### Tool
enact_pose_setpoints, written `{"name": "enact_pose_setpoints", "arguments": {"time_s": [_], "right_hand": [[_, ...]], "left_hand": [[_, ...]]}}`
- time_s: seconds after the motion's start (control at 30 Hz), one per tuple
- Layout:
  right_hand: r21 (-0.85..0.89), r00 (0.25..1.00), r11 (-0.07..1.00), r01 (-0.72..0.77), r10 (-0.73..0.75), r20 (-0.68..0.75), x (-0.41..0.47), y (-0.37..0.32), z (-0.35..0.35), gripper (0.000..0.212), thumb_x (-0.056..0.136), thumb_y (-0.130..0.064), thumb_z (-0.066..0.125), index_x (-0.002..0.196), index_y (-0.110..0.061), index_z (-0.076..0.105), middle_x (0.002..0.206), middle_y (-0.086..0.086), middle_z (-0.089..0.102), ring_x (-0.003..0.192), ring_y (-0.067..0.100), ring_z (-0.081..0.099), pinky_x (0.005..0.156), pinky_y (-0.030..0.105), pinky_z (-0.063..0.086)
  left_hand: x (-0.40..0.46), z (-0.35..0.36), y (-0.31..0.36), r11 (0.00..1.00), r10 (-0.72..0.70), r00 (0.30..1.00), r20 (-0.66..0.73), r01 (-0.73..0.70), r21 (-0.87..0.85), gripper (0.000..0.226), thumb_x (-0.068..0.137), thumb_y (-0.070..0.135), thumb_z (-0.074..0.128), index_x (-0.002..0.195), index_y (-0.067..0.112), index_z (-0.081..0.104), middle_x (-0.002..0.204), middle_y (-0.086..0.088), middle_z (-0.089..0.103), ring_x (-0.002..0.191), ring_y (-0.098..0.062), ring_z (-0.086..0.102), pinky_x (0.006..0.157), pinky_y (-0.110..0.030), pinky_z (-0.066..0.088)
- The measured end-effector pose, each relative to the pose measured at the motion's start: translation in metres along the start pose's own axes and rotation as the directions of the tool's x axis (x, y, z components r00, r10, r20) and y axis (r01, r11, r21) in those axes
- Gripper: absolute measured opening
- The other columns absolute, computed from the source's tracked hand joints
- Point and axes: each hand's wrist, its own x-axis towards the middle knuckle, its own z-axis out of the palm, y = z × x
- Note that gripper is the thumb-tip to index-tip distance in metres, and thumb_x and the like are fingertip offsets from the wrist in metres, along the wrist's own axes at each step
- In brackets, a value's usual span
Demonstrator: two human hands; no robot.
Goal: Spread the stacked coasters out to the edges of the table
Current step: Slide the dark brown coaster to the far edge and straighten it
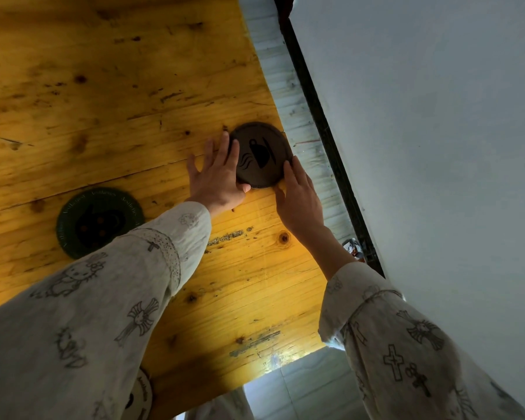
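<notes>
Coasters are partly dealt out: a brown coaster [261,155] with a cup emblem lies flat at the table [109,86] edge nearest the wall. Both hands flank it, left hand [217,177] with fingers spread along its rim, right hand [297,198] loosely curved against the opposite rim, neither pinching. A green coaster [99,222] sits well inboard of that edge, and a pale coaster [140,395] peeks from under the left sleeve. Judging by this, placement here is nearly finished; next calls for letting go and carrying the green one outward.
</notes>
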Motion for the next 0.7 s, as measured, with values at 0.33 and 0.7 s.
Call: {"name": "enact_pose_setpoints", "arguments": {"time_s": [0.33,0.7], "right_hand": [[-0.011,0.999,0.999,0.039,-0.039,0.018,-0.012,0.005,0.006,0.057,0.095,-0.018,0.044,0.146,-0.007,0.02,0.159,0.01,0.012,0.147,0.028,0.008,0.121,0.041,0.019],[-0.037,0.998,0.999,0.037,-0.035,0.042,-0.008,0.005,0.001,0.057,0.096,-0.024,0.043,0.146,-0.009,0.021,0.158,0.009,0.015,0.146,0.028,0.01,0.119,0.042,0.023]], "left_hand": [[-0.005,0.008,-0.004,0.994,-0.023,0.991,-0.129,0.009,-0.109,0.076,0.085,0.038,0.052,0.143,0.018,0.008,0.157,-0.001,0.006,0.144,-0.022,-0.004,0.116,-0.053,-0.002],[-0.002,0.009,-0.001,0.998,-0.042,0.988,-0.148,0.035,-0.046,0.071,0.086,0.035,0.05,0.143,0.021,0.01,0.157,0.003,0.003,0.144,-0.022,0.0,0.11,-0.057,0.01]]}}
